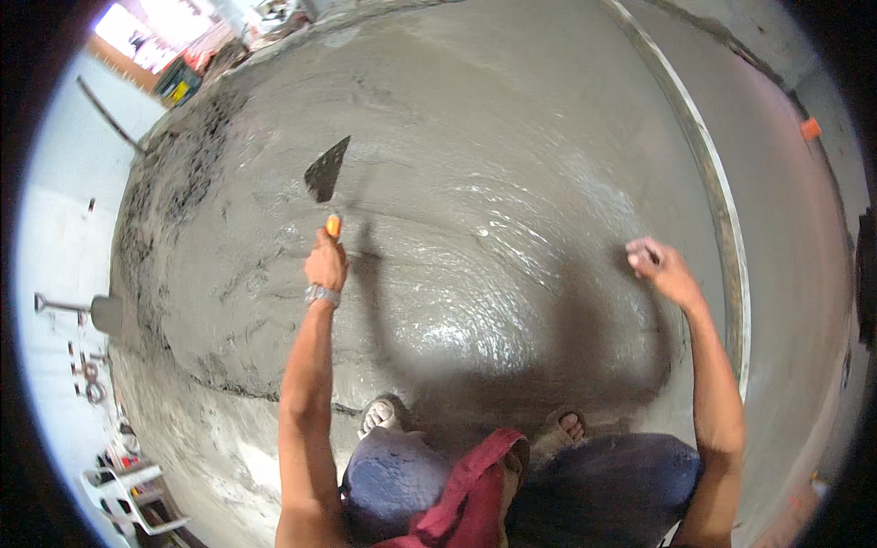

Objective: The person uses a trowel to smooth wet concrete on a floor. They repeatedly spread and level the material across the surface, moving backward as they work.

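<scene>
My left hand [326, 262] is wrapped round the orange handle of a pointing trowel [326, 172]. Its dark, mortar-smeared blade points away from me, above the wet grey concrete [438, 183]. On the right, my right hand [661, 268] hangs over the same wet surface with its fingers curled in. Whether anything small lies in those fingers I cannot make out. A long straight edge [708, 164] runs along the concrete just right of that hand. The surface between my hands is shiny with water and carries curved smoothing marks.
Rougher, darker concrete [187, 178] lies at the left, by the wall. A shovel [105, 313] leans there, with a white plastic chair [137, 498] nearer me. An orange block [810, 129] sits at the far right edge. My sandalled feet [381, 416] stand at the near side.
</scene>
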Demonstrator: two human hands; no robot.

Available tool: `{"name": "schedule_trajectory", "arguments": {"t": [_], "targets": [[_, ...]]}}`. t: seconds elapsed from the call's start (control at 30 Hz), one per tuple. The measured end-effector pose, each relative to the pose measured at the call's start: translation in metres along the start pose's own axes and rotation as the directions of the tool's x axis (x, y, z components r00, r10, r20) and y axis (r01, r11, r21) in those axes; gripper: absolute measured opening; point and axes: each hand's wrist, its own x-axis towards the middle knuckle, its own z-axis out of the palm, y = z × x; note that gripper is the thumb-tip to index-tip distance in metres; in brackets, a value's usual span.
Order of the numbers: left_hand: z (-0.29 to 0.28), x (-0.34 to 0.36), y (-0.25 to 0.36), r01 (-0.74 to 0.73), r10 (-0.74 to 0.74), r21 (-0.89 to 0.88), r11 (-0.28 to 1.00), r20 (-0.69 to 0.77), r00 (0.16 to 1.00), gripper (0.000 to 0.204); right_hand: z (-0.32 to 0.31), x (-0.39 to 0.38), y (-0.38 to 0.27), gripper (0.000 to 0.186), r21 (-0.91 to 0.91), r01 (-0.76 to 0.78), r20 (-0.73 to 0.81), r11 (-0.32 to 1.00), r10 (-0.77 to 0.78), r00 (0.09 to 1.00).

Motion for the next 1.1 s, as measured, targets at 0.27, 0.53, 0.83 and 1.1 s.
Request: {"name": "schedule_trajectory", "arguments": {"t": [0.27,0.53,0.83,1.1], "targets": [[0.050,0.026,0.000,0.145,-0.134,-0.011,0.989,0.320,0.938,0.040,0.038,0.017,0.005,0.034,0.130,-0.039,0.105,0.991,0.025,0.994],[-0.044,0.040,0.034,0.109,-0.039,-0.169,0.980,0.373,0.927,0.041,0.039,0.041,-0.068,0.034,0.136,-0.048,0.201,0.990,0.020,0.979],[-0.294,-0.121,0.204,0.471,-0.208,-0.599,0.647,0.456,0.865,0.050,0.023,-0.070,-0.315,0.045,0.490,-0.336,0.466,0.805,0.084,0.881],[-0.473,-0.212,0.218,0.593,-0.205,-0.656,0.467,0.572,0.794,0.055,-0.009,-0.151,-0.383,0.032,0.231,-0.278,0.519,0.932,0.124,0.846]]}}
